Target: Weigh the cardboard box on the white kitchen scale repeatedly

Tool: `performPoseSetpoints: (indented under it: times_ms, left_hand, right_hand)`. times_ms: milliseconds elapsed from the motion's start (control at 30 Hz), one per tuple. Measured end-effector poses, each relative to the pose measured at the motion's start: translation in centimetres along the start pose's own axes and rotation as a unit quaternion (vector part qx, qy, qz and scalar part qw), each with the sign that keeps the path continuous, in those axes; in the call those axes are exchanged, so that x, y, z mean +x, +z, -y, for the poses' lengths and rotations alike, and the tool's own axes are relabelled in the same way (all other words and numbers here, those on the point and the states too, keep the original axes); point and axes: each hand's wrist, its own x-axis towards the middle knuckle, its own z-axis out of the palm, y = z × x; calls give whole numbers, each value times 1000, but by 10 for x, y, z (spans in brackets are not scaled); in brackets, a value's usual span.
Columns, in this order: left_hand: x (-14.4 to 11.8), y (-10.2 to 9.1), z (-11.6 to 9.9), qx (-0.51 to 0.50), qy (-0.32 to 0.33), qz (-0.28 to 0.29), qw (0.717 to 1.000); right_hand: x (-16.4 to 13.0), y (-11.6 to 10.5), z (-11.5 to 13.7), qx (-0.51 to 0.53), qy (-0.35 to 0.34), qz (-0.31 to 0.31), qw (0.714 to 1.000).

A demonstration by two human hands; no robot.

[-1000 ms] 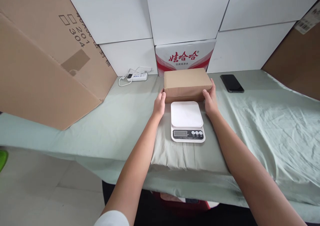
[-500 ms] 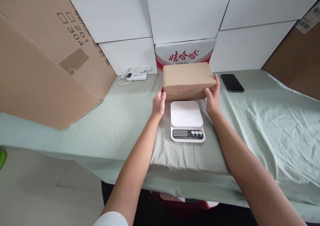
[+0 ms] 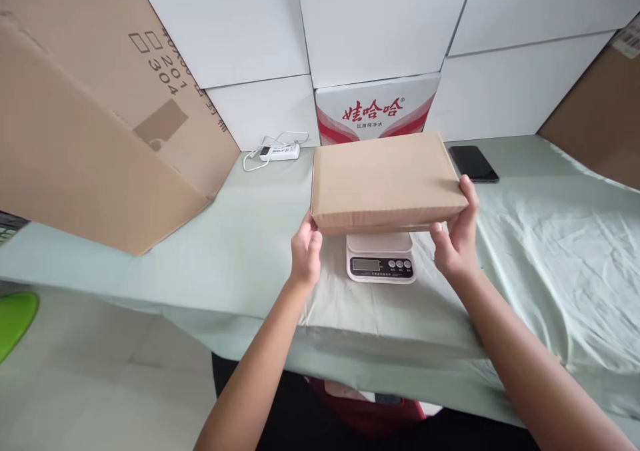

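Observation:
A brown cardboard box (image 3: 385,178) is held between my two hands, its broad top face toward me. My left hand (image 3: 306,251) grips its lower left corner, thumb in front. On the right end, my right hand (image 3: 457,234) is closed round the corner, with the thumb low at the front. Below the box stands a white kitchen scale (image 3: 381,264) with a display and several buttons on its front. The box hides the back part of the weighing plate; whether they touch I cannot tell.
A white device with a cable (image 3: 279,151) lies at the back left, a black phone (image 3: 474,163) at the back right. A printed carton (image 3: 375,108) stands behind. Large cardboard flanks the left (image 3: 100,118) and right (image 3: 595,104). Green cloth (image 3: 225,264) covers the table.
Both hands have brought the cardboard box up and toward me, from behind the scale to over its plate. The box now looks larger and covers much of the plate. The view has shifted slightly.

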Motion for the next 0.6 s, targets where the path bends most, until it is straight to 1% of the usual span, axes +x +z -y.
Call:
performPoseSetpoints:
  times_ms: [67,167,300,600]
  left_hand:
    - [-11,4,3,-6,0,5,1000]
    - [-18,8,9,8,-6,15,1000]
    - [-18,8,12,23,-12,26,999]
    - [-14,8,11,44,-19,29,998]
  right_hand:
    - [-12,-2,1,-16,-5,-27,1000]
    - [-18,-2,0,-40,2,-44,998]
    - [-17,-1,-1,-49,21,-45,998]
    - [-19,0,0,-43,15,-57,997]
